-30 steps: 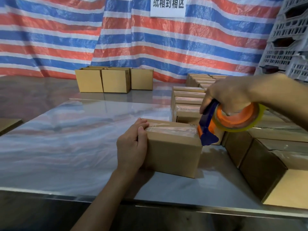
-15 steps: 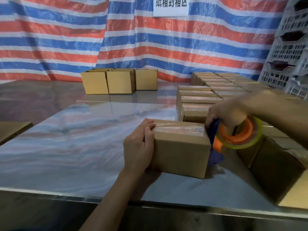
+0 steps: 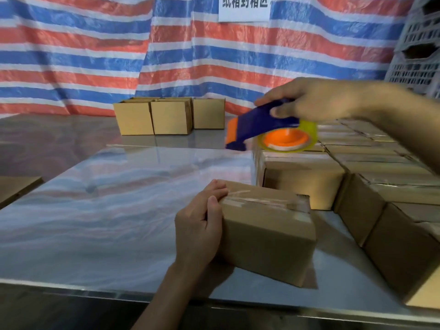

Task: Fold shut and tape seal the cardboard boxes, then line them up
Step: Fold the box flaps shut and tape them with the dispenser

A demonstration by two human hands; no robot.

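**Taped box gripped, dispenser in the air**

The cardboard box, a tape strip across its top, sits at 6 o'clock on the table. The left hand has its fingers curled round the box's left end. At 1 o'clock, apart from the box, the right hand clamps its fingers on the tape dispenser.

The left hand covers the left end of the taped box, hiding where the tape ends there. Up and right of the box, the right hand and the tape dispenser it grips are blurred. Far above the box, a white sign is cut by the top edge. Right of the box, the nearest carton runs off the frame.
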